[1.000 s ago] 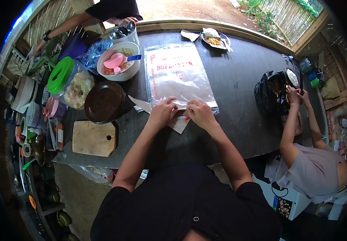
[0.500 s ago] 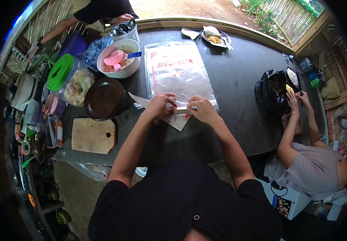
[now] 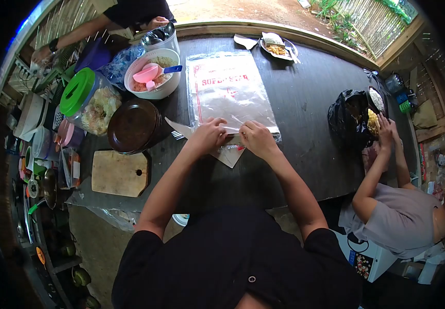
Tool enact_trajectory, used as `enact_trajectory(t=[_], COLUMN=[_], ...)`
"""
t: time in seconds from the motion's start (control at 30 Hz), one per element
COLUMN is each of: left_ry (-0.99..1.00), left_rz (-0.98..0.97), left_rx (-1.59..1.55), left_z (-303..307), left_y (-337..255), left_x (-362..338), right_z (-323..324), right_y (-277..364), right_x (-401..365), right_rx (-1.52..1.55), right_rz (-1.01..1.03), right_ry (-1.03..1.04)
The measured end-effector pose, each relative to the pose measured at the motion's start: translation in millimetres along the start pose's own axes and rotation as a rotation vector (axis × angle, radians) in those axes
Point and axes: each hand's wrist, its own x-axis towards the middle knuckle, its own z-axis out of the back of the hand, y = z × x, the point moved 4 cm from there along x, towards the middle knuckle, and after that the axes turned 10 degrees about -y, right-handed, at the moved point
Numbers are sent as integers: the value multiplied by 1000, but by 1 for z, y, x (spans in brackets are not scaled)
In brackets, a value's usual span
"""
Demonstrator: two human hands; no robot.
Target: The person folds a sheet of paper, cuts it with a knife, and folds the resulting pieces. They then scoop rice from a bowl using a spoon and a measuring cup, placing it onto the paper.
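Note:
A flat pack of clear plastic bags with red lettering lies on the dark table in front of me. At its near edge, my left hand is closed, thumb and fingers pinching the clear plastic. Close beside it, my right hand is also closed on the plastic, with its fingers curled. Between and below the hands, crumpled clear plastic with a small red spot shows; exactly what the fingertips grip is partly hidden. Under them a sheet of paper pokes out with one corner toward me. Fork tines show left of my left hand.
Brown plates are stacked at left, above a wooden cutting board. Behind stand a white tub with a pink scoop and a green-lidded jar. At right, a co-worker's hands work beside a black bag. Another person reaches at upper left.
My right hand has turned, its fingers curling in more, and my left hand has shifted slightly. The co-worker's hands at right have moved a little; the person at upper left has drawn their arm up.

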Motion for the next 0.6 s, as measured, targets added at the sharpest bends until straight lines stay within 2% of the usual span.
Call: enact_trajectory(t=[0.13, 0.2, 0.4, 0.6], left_ry=[-100, 2, 15, 77], left_rz=[-118, -38, -7, 91], left_rx=[99, 18, -12, -187], left_z=[7, 5, 6, 8], left_y=[-6, -3, -1, 16], left_x=[-1, -1, 2, 4], right_z=[1, 0, -4, -4], right_y=[0, -1, 6, -1], right_x=[2, 2, 2, 6], right_rx=[54, 85, 59, 105], right_rz=[-54, -59, 68, -73], right_ry=[28, 48, 107, 165])
